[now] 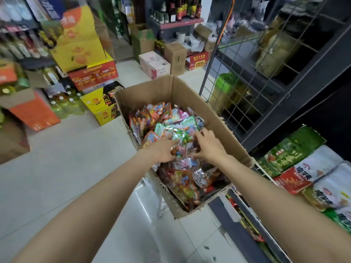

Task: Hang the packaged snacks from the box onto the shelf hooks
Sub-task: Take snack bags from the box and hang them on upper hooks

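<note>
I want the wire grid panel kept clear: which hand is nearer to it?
Right. The right hand is in the box on the wire grid panel side; the left hand sits farther away.

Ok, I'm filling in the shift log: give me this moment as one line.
stage: picking | left hand: on snack packs in box | right hand: on packs | grip: unclear | hung: none seen

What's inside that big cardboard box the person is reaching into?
The cardboard box is full of colourful snack packets, some green-edged, some orange. The left hand and right hand rest on the top layer. Whatever lies under the pile is hidden.
</note>
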